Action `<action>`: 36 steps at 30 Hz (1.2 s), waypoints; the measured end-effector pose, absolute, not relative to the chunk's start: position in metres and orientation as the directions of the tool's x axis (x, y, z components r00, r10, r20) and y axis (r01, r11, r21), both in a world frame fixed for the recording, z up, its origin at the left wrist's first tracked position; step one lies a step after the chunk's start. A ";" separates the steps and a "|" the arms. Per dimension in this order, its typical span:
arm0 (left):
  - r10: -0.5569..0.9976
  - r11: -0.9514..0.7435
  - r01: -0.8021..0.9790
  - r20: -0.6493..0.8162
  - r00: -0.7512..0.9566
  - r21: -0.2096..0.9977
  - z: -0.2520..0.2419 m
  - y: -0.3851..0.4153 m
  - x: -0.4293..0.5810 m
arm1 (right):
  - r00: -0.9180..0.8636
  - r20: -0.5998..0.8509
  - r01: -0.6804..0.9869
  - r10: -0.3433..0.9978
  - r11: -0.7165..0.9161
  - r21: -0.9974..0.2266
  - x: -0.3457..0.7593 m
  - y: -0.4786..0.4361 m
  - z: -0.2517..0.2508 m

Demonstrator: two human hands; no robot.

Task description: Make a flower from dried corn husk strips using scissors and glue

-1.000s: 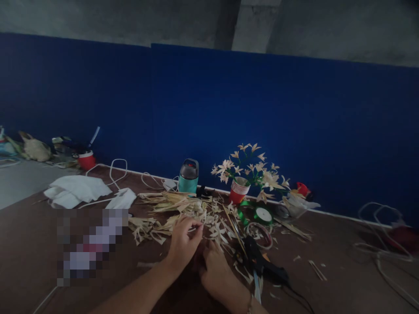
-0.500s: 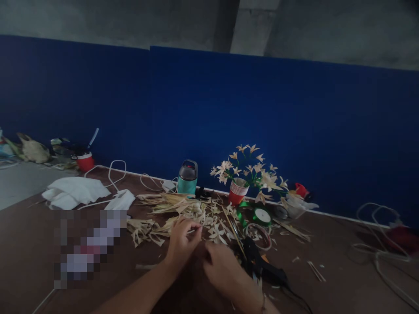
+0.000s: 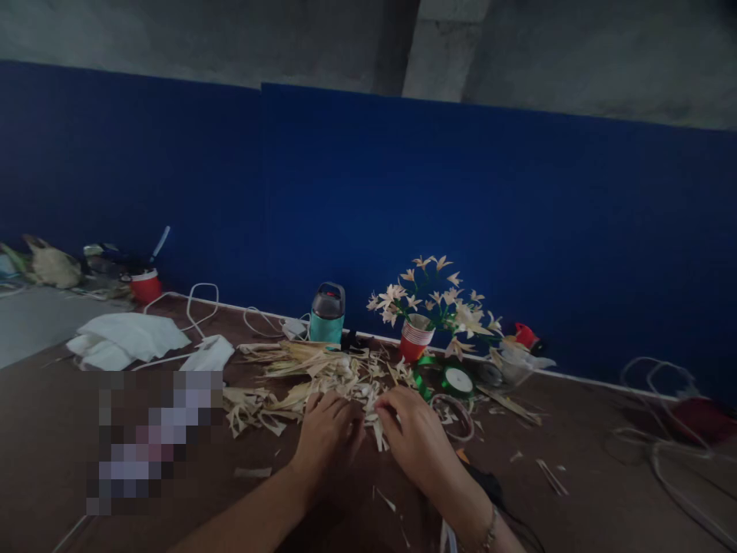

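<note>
My left hand (image 3: 328,430) is over the near edge of a pile of dried corn husk scraps (image 3: 345,376). Its fingers are curled and closed, and whatever they grip is hidden behind them. Beside it on the right, my right hand (image 3: 411,430) is bent with thumb and fingertips together, pointing toward the left hand. Pale husk strips (image 3: 380,436) show between the two hands, but I cannot tell whether either one touches them. Beyond the pile, husk flowers (image 3: 454,307) on green stems stand in a red-and-white cup (image 3: 416,342).
A black glue gun (image 3: 488,488) lies partly hidden by my right forearm. Green ribbon on a spool (image 3: 457,379) and a roll of tape (image 3: 461,415) sit to the right. A teal container (image 3: 327,326), white cloth (image 3: 132,338) and cables line the back, below a blue partition (image 3: 345,192).
My right hand has moved up and right, to the edge of the husk scraps, covering part of the glue gun. My left hand has turned, its fingers now curling downward. The view shifts slightly.
</note>
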State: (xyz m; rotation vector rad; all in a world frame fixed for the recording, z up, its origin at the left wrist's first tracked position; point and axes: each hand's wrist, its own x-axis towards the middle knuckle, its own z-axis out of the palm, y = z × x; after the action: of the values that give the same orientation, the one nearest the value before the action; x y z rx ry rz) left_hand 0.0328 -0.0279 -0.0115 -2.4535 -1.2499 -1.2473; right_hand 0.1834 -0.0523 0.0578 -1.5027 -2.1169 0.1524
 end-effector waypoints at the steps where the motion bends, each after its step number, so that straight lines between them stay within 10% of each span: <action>1: 0.613 -0.646 0.727 0.725 0.312 0.234 -0.014 -0.027 0.034 | -0.244 0.359 0.854 0.901 0.375 -0.360 0.183 -0.051 0.056; 36: 0.615 -0.676 0.701 0.697 0.369 0.225 -0.022 -0.028 0.036 | -0.305 0.415 0.901 0.857 0.401 -0.167 0.184 -0.046 0.043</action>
State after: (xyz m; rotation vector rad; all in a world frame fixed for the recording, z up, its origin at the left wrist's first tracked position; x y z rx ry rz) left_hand 0.0363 -0.0278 -0.0215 -2.5071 -1.2100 -1.2018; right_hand 0.1839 -0.0464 0.0432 -1.5035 -2.2248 -0.1336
